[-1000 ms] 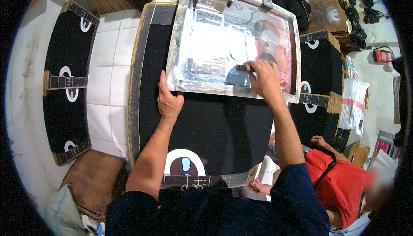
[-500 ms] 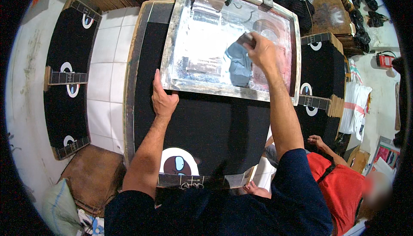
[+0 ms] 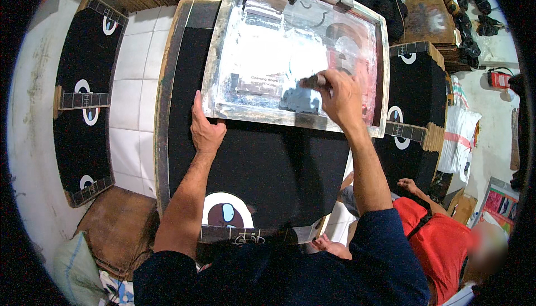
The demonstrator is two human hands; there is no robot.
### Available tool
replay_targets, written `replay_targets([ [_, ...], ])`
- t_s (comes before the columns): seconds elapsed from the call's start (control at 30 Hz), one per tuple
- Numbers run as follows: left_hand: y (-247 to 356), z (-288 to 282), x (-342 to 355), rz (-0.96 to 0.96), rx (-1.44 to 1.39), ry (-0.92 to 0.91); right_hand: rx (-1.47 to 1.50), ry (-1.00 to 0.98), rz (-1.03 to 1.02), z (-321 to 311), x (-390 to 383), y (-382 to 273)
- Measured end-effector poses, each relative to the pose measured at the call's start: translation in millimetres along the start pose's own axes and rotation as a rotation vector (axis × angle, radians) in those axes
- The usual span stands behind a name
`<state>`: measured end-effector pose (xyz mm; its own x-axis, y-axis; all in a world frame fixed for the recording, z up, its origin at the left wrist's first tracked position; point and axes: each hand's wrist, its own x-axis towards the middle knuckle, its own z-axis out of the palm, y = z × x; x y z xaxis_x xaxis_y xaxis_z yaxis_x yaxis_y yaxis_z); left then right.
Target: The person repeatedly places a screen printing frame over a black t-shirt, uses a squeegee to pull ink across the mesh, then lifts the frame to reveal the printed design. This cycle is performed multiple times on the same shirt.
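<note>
A silk-screen frame [image 3: 268,117] with a pale, glossy mesh lies over the far part of a board covered in black cloth [image 3: 268,166]. My left hand [image 3: 207,134] grips the frame's near left corner, thumb along the side and fingers partly hidden beneath. Over the mesh, right of its middle, my right hand [image 3: 341,97] is closed on a small dark squeegee [image 3: 312,82]. Blue-grey ink [image 3: 301,100] lies on the mesh just below the squeegee. At the cloth's near end shows a printed white, brown and light-blue eye [image 3: 226,212].
More boards with black printed cloth stand along the left wall [image 3: 84,133] and in a stack at the right [image 3: 410,91]. A person in a red top [image 3: 432,236] is close at my right. Brown boards [image 3: 123,217] and a pale sack [image 3: 78,272] sit at the near left.
My right hand has drawn the squeegee toward me and slightly left across the mesh, and the ink patch looks smaller. The left hand keeps its hold on the frame corner.
</note>
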<state>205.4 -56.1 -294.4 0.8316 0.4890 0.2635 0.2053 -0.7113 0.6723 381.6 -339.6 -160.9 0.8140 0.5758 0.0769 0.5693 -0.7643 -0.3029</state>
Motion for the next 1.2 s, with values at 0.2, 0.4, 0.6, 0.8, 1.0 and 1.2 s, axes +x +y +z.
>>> replay_targets([
  [0.2, -2, 1, 0, 0.008, -0.011, 0.001, -0.060, -0.043, 0.019, 7, 7, 9],
  [0.4, 1, 0, 1, 0.008, 0.002, 0.009, -0.128, 0.009, -0.048, 22, 139, 70],
  [0.6, 2, 0, 0, -0.023, 0.002, -0.008, -0.026, 0.068, 0.059, 25, 114, 47],
  [0.8, -1, -1, 0, -0.034, -0.020, -0.008, -0.051, 0.023, 0.039, 23, 54, 21],
  [1.0, 1, -1, 0, -0.016, -0.003, -0.002, -0.118, 0.306, 0.015, 40, 107, 33],
  [1.2, 0, -1, 1, -0.010, -0.018, 0.003, -0.146, 0.282, 0.030, 52, 27, 13],
])
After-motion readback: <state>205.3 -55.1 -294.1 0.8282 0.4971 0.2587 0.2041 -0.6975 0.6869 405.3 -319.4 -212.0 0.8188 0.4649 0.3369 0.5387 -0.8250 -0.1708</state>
